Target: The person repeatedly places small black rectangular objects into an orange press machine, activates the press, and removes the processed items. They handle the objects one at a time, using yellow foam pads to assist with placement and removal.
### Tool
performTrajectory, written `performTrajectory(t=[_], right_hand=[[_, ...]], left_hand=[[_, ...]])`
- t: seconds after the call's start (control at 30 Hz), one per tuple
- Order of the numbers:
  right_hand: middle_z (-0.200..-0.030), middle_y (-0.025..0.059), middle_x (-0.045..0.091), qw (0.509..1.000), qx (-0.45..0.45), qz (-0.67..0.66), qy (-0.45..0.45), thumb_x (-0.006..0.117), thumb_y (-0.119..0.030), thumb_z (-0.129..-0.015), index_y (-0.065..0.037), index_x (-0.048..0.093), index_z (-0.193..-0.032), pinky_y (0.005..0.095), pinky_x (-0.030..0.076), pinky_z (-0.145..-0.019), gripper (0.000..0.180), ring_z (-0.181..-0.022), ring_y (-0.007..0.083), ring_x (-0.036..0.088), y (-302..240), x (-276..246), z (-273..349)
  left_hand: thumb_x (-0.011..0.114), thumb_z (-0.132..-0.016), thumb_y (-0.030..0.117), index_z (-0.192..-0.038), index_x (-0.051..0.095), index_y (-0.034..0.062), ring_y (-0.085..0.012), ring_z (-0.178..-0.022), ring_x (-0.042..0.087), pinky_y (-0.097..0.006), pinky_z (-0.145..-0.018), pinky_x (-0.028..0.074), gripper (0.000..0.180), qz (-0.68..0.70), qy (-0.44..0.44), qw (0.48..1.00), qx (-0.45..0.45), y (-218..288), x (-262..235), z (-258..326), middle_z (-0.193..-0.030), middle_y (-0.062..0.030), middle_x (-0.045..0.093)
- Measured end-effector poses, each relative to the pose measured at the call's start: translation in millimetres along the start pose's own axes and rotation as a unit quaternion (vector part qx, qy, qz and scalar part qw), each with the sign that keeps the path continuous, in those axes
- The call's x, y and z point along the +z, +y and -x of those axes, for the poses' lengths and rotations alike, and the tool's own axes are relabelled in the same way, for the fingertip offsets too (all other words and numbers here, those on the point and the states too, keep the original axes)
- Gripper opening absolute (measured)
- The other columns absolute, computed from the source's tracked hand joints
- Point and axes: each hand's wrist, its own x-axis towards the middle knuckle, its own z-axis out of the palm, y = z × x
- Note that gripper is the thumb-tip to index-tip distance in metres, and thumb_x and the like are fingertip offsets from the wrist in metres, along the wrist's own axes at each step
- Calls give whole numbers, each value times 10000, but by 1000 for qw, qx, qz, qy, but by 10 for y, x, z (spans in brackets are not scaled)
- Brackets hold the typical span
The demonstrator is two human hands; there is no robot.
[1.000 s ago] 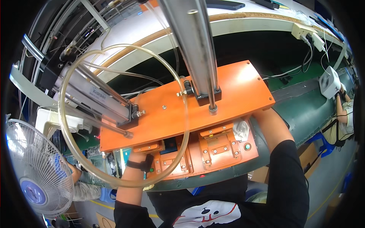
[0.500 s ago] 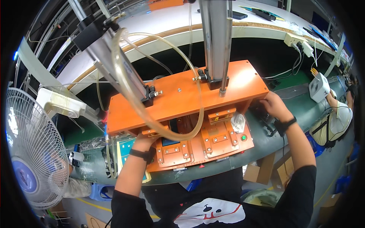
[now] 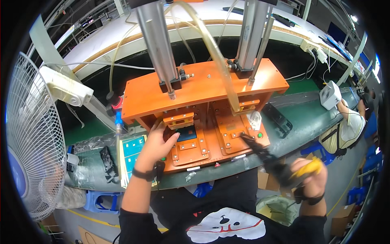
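Observation:
An orange two-station press (image 3: 203, 87) stands before me, with two silver cylinders on top. My left hand (image 3: 154, 148) is at its left station, thumb and fingers apart, beside the orange lower fixture (image 3: 189, 151) and a dark blue insert (image 3: 187, 133). Fingertips on that hand reach partly under the pressing head and are partly hidden. My right hand (image 3: 310, 179), smeared by motion, is closed at the front right of the press. It grips a long black piece (image 3: 264, 152); something yellow (image 3: 313, 166) also shows in the hand. The piece's far end overlaps the right fixture.
A black plastic frame (image 3: 278, 120) lies on the green bench right of the press. Blue-green sheets (image 3: 132, 152) and another black part (image 3: 108, 162) lie at left, near a large fan (image 3: 34, 138). A clear hose (image 3: 211, 49) arches over the press. Another person sits far right.
My right hand has come from the press's right side toward me, now with the black piece. My left hand has opened its thumb outward at the left station. The view has shifted.

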Motion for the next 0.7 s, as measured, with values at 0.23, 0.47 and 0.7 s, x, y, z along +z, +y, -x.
performTrajectory(t=[0.23,0.47,0.7], right_hand=[[-1109,171,702,893,-297,173,-290,789,-34,-820,-36,691,-1131,457,554,-900,325,-1020,375,682,364,1256,-883],[-1216,239,685,846,-360,295,-259,705,-42,-826,1,656,-1065,487,527,-1017,247,-1200,417,637,895,1952,-1443],[-1273,224,635,842,-316,394,-189,763,-161,-762,19,643,-1259,512,456,-1100,543,-1249,432,586,853,2148,-1489]], left_hand=[[733,-934,103,-1270,693,20,-398,-1327,593,-452,-1147,447,349,5,96,995,-33,-135,-123,1077,-1389,-216,653],[742,-897,52,-1218,706,7,-398,-1328,587,-478,-1150,444,327,37,160,984,-67,-217,167,1803,-1359,-196,676],[754,-883,59,-1189,719,10,-409,-1340,568,-493,-1154,439,312,35,185,981,-43,-250,302,1821,-1341,-172,684]])
